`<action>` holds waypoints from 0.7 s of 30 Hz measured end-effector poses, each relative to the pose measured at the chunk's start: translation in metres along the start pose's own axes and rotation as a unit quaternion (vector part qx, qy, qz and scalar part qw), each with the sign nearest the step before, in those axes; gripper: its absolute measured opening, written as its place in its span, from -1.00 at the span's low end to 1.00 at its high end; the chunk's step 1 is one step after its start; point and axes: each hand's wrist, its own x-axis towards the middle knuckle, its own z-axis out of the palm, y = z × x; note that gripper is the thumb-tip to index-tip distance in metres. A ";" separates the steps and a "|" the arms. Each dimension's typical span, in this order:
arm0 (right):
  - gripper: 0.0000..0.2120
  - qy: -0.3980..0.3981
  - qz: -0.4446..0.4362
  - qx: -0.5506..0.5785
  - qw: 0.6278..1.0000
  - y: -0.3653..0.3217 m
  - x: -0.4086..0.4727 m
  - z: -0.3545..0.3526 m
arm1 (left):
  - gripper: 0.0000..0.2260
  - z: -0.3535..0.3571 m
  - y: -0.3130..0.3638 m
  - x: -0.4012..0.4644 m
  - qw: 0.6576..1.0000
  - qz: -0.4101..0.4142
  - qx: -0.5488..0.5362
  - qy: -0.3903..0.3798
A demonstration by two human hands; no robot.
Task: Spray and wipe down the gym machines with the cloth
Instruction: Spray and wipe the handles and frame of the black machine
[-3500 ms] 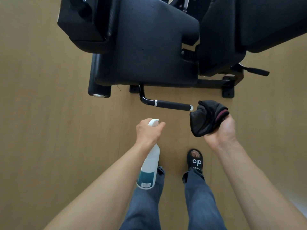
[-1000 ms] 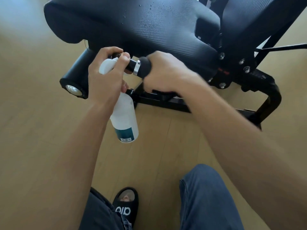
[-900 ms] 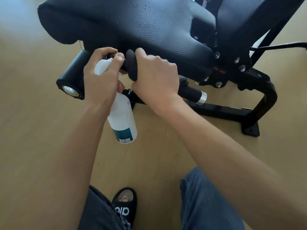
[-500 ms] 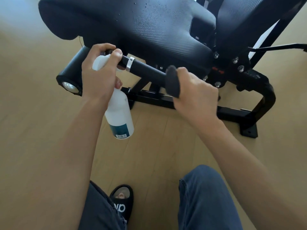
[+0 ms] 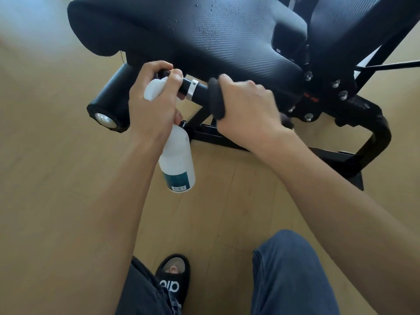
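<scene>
- Landmark: black round handle bar with a silver ring (image 5: pixel 196 90), sticking out below the black textured vinyl seat pad (image 5: pixel 204 35) of the gym machine.
- Right hand (image 5: pixel 247 110) is clenched around a dark folded cloth (image 5: pixel 216 98) wrapped on the bar, just right of the silver ring; most of the cloth is hidden under the fingers, only its left edge shows.
- Left hand (image 5: pixel 153 105) grips a white plastic spray bottle with a teal label (image 5: pixel 178 162) at its neck, at the bar's left end; thumb and forefinger also curl over the bar end. Trigger and nozzle mostly covered by the hand, hard to make out.
- Bottle body hangs below the bar, tilted, above the light wood floor (image 5: pixel 56 178).
- Small droplets speckle the seat pad above the bar.
- Black padded roller with a silver end cap (image 5: pixel 109 110) sits left of the bar, partly behind the left hand.
- Black steel base frame (image 5: pixel 372 142) runs right of and below the bar; part is hidden behind the right forearm.
- Second black pad (image 5: pixel 354 23) up right of the bar, cut off by the frame edge.
- Below the bar: blue jeans knee (image 5: pixel 291 273) and black slide sandal with white lettering (image 5: pixel 173 284), both cut off at the bottom edge.
</scene>
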 end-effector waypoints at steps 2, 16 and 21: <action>-0.73 -0.018 -0.008 0.023 1.000 -0.023 0.022 0.000 | -0.85 0.000 -0.001 0.001 1.000 0.000 -0.005 0.007; -0.67 0.044 0.006 -0.009 0.999 -0.027 0.009 0.011 | -0.84 -0.018 0.015 0.009 0.994 -0.055 0.078 -0.053; -0.70 -0.011 0.088 -0.015 0.996 0.008 -0.025 -0.004 | -0.75 -0.033 0.054 0.011 0.975 -0.175 0.091 -0.101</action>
